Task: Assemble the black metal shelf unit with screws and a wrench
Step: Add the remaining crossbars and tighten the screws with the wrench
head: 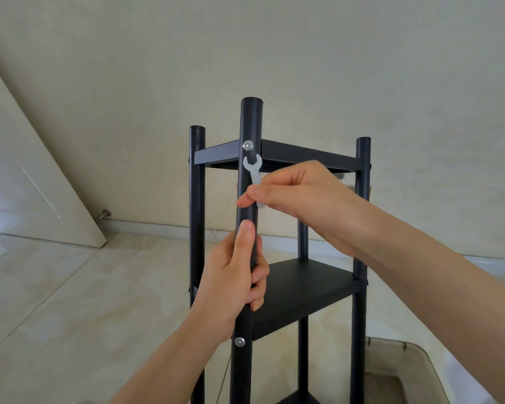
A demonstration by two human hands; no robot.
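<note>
Just above right hand [292, 193]: top screw [247, 145] on near post [247, 199], directly over wrench [254, 176] jaws. Right hand pinches wrench handle, long axis upright, open end up, just short of screw. Left hand [233, 275] wrapped round post below, steadying. Right hand nearer; short lift likely seats wrench.

The black metal shelf unit [277, 228] stands upright, with four round posts and flat shelves fixed between them. The nearest post [247, 258] carries two silver screws: the upper screw [247, 145] at the top shelf [303, 154], the lower screw [239, 341] at the middle shelf [301, 298]. A small pale wrench [254, 174] lies against this post, open end up, just below the upper screw.
</note>
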